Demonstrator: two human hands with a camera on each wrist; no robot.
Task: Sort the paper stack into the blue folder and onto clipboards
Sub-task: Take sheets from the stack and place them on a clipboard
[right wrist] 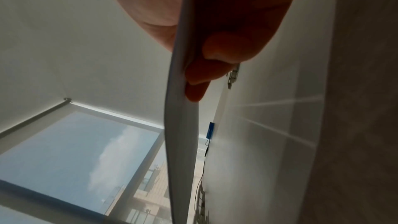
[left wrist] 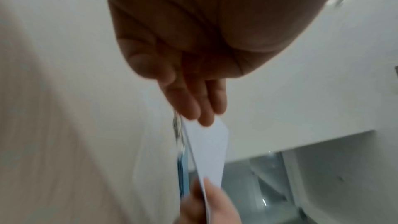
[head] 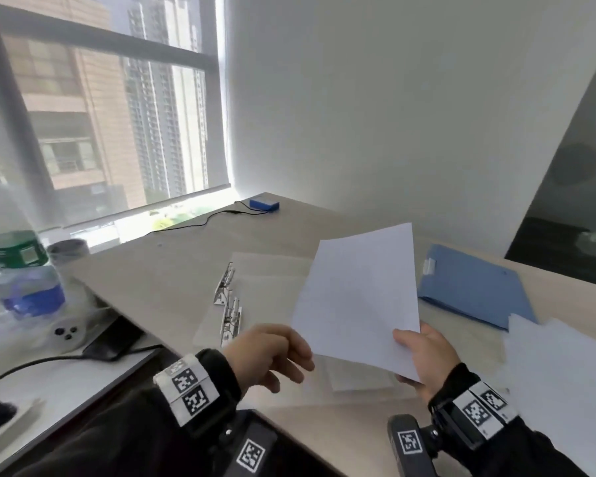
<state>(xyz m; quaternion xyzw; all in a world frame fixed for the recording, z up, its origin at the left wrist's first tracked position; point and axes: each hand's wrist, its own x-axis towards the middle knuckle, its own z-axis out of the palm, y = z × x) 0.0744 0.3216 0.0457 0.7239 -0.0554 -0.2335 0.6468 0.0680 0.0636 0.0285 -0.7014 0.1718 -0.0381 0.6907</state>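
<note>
I can read no words or numbers anywhere. My wrist bands (head: 193, 387) carry only black-and-white square code markers, and the green label on the bottle (head: 18, 253) is, as far as I can tell, too blurred to read.

sleeves (head: 124, 432): black | wrist bands (head: 186, 383): white, black square-code tags | wrist cameras: black

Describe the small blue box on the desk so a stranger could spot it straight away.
Start at the big window and drop to the far corner of the desk beside the white wall. The small blue box lies flat there with a thin black cable trailing from it. The blue folder is larger and cable-free.
</note>
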